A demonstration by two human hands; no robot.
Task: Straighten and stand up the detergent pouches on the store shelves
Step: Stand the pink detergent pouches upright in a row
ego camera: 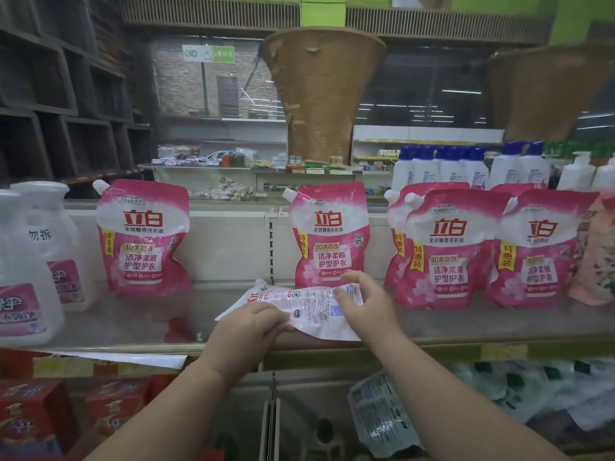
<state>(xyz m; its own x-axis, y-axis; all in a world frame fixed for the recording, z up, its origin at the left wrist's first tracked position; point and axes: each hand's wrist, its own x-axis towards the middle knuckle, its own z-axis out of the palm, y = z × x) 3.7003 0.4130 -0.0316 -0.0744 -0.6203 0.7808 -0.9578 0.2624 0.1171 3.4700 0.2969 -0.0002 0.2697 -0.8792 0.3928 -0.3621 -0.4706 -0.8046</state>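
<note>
Nearest the camera, two bare forearms extend from 6 o'clock toward the shelf [466, 322]. The left hand [248, 326] grips the near edge of a fallen pouch [309, 306], fingers curled over it. The right hand [362, 302] holds the pouch's right end, thumb underneath, fingers spread and bent above it. The pouch lies flat at frame centre, back label up, spout pointing toward 10 o'clock. Directly behind it, at 12 o'clock, a centre pouch [327, 232] stands upright. At 9 o'clock a left pouch [144, 237] stands upright, creased at the waist. At 3 o'clock a group of right pouches [449, 251] stands upright, overlapping. White jugs [30, 271] occupy the shelf's far left. White bottles [442, 171] stand behind the right group.
</note>
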